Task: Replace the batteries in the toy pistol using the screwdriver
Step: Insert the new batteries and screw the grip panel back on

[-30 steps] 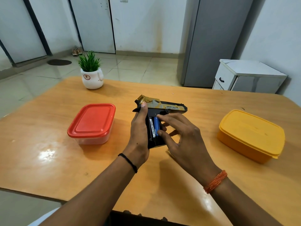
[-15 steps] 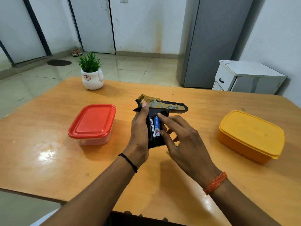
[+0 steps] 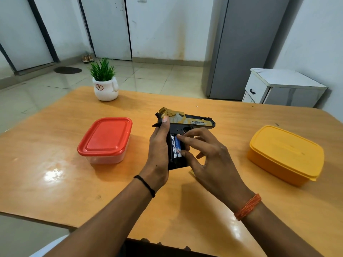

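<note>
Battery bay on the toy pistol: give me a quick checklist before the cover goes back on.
1. Toy pistol steadied by left hand: ok.
2. Black battery lying in the bay: ok.
3. Blue battery fully seated: cannot tell; right hand fingers pinch its ends.
4. Polarity correct: cannot tell.
5. Cover located: not ok, none identifiable.
6. Screwdriver within reach: not ok, not in view.

A plain room, likely in a home or small office: pale tiled floor (image 3: pixel 152 75), white doors (image 3: pixel 109 26), a tall grey cabinet (image 3: pixel 246 47), a small white drawer unit (image 3: pixel 278 88), a potted plant (image 3: pixel 104 80) on the wooden counter (image 3: pixel 55 164), and what looks like 1 pair of shoes (image 3: pixel 88 58) by a door.
</note>
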